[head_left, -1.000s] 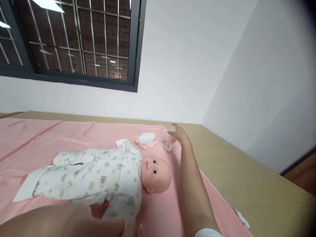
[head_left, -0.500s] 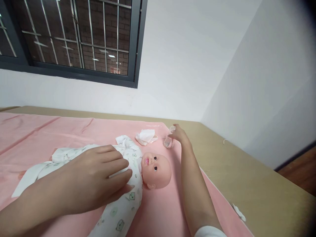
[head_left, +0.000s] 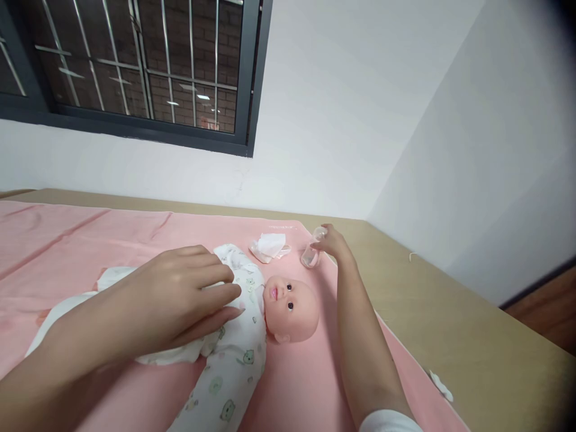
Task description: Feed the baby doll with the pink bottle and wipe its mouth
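Observation:
A baby doll (head_left: 288, 303) in a white printed romper (head_left: 238, 360) lies on its back on a pink sheet (head_left: 112, 234). My left hand (head_left: 184, 297) rests flat on the doll's chest, fingers stretched toward its chin. My right hand (head_left: 330, 240) reaches far across to the sheet's far edge, fingers closed around the top of a small clear bottle (head_left: 312, 253) that is tilted. A crumpled white tissue (head_left: 270, 246) lies just left of the bottle.
The sheet covers a tan bed or table top (head_left: 450, 324) set in a room corner, white walls behind and to the right. A barred window (head_left: 135, 72) is up left. A small white scrap (head_left: 441, 385) lies near the right edge.
My left hand came up from the bottom edge and settled on the doll's chest. My right hand closed on the small bottle and tipped it up.

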The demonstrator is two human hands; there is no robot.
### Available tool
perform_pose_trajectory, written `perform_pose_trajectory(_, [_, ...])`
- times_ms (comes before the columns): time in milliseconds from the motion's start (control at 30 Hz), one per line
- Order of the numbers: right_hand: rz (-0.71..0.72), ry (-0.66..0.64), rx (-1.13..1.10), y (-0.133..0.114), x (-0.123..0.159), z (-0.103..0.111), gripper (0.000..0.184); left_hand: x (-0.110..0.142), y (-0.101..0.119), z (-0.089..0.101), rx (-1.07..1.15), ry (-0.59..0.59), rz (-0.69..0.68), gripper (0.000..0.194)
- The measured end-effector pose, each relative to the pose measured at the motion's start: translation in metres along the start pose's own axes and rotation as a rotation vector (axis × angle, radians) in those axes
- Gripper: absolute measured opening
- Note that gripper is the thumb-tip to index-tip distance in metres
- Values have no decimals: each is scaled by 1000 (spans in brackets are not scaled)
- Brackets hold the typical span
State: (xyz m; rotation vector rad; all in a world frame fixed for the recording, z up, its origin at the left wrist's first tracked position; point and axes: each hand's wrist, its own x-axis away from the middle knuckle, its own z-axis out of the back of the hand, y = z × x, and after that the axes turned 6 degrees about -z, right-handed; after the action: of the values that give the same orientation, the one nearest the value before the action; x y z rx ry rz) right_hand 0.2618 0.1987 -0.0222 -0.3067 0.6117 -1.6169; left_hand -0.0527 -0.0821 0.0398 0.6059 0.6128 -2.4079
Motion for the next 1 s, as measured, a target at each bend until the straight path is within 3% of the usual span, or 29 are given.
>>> perform_pose_trajectory(167, [30,20,-61,-17,13,10,81,-2,-18,-6,-23,-76,0,34])
perform_pose_trajectory(300, [164,41,-226,-40,33,23,84,-3,-30,-15,-97,-48,70,34])
perform_pose_trajectory(400, [332,-5,-401,-65,60,32,81,-5,-32,-23,-79,11,176,30])
perform_pose_trajectory(567, [562,-204,-631,-107,119,34,76,-12,-29,-36,16,119,450,34])
perform_pose_trajectory(733, [695,-285,-659,-127,163,28,71,-18,-26,-40,71,126,632,53])
perform_pose_trajectory(1000, [797,-254,-602,-136,195,22,67,-23,-19,-32,227,51,685,61])
